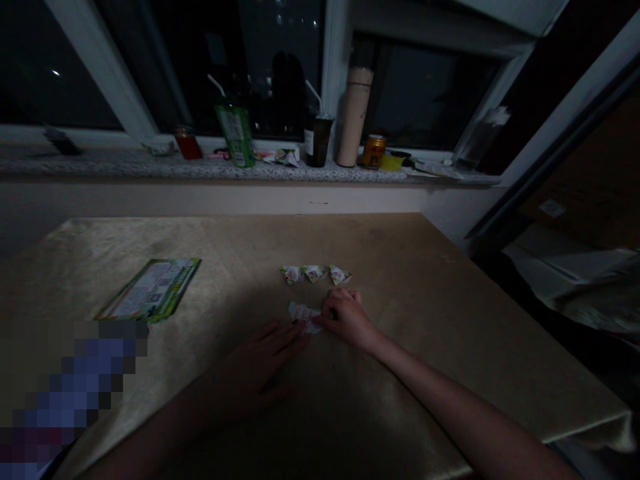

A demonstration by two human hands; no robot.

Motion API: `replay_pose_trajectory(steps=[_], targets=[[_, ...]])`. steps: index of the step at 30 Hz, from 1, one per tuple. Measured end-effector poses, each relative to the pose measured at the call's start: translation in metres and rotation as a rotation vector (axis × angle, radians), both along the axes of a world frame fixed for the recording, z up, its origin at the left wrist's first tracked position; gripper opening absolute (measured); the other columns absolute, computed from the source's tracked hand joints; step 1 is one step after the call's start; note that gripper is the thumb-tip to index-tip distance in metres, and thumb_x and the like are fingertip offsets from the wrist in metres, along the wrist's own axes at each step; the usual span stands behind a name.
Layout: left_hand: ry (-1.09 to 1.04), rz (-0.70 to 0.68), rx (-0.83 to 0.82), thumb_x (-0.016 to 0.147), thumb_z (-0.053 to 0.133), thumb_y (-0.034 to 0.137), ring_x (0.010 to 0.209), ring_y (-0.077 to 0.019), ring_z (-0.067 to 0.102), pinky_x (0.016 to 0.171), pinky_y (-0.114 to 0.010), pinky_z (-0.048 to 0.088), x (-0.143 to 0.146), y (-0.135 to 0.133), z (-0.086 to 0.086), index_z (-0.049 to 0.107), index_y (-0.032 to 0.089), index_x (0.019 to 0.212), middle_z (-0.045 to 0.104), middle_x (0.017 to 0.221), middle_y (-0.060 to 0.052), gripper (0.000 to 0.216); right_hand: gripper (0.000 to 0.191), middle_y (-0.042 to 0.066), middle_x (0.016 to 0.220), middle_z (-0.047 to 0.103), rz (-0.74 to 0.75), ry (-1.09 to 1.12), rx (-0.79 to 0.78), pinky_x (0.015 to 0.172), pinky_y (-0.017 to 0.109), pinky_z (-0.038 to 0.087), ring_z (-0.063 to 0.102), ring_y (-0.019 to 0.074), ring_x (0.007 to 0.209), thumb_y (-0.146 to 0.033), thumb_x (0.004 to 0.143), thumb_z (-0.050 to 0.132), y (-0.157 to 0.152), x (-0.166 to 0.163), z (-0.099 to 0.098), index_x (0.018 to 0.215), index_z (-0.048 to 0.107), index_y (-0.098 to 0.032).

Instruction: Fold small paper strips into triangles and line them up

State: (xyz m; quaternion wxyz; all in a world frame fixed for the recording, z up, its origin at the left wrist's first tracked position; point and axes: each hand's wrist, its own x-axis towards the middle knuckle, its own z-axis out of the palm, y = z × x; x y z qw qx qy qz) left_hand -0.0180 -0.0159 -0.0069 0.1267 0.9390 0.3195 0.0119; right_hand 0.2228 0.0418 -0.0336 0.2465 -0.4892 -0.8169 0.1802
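Note:
A small piece of printed paper [303, 315] with folds in it lies on the table in front of me. My left hand [265, 357] rests flat with its fingers stretched, the fingertips at the paper's lower left edge. The curled fingers of my right hand [347, 317] pinch the paper's right side. Just beyond stand three small folded paper triangles in a row: a left one [291, 274], a middle one [315, 273] and a right one [340, 274]. A stack of green and white printed sheets [155, 290] lies to the left.
A brownish cloth [400, 267] covers the table. Along the granite windowsill [280, 173] stand a green can [236, 133], a dark cup with a straw [317, 140], a pale thermos [354, 117] and a gold can [373, 152]. A pixelated patch hides the lower left.

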Motion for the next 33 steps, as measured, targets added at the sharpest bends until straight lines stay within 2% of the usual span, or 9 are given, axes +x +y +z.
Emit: replay_pose_trajectory(steps=[15,23,28,33], targets=[[0.005,0.005,0.057,0.092,0.041,0.054,0.139,-0.0269,0.019,0.113,-0.045,0.016,0.006,-0.005,-0.004,0.012,0.023,0.149,0.014,0.155,-0.006,0.071,0.026,0.0,0.078,0.06,-0.026,-0.006,0.0,0.074,0.031,0.023,0.051,0.017,0.084,-0.037,0.083,0.065,-0.002,-0.003,0.003,0.067,0.058,-0.018],[-0.012,0.009,0.083,0.091,0.042,0.056,0.138,-0.0253,0.024,0.113,-0.043,0.016,0.012,-0.007,-0.001,0.017,0.019,0.148,0.024,0.152,-0.007,0.073,0.019,-0.001,0.079,0.06,-0.032,-0.003,0.01,0.073,0.029,0.023,0.051,0.017,0.082,-0.035,0.081,0.066,-0.002,-0.002,0.004,0.076,0.058,-0.019],[-0.037,0.019,0.083,0.089,0.046,0.052,0.136,-0.0267,0.027,0.112,-0.045,0.017,0.012,-0.008,0.0,0.018,0.021,0.148,0.025,0.152,-0.006,0.072,0.027,0.0,0.081,0.06,-0.002,-0.016,0.006,0.073,0.029,0.023,0.05,0.0177,0.085,-0.044,0.077,0.068,-0.001,0.001,0.004,0.078,0.057,-0.019],[-0.03,0.012,0.091,0.091,0.042,0.053,0.135,-0.0272,0.029,0.112,-0.046,0.017,0.014,-0.01,0.001,0.018,0.019,0.148,0.03,0.15,-0.008,0.07,0.032,-0.001,0.082,0.057,0.009,-0.028,-0.021,0.073,0.029,0.023,0.049,0.0175,0.086,-0.047,0.075,0.069,-0.001,0.001,0.004,0.075,0.056,-0.019]])
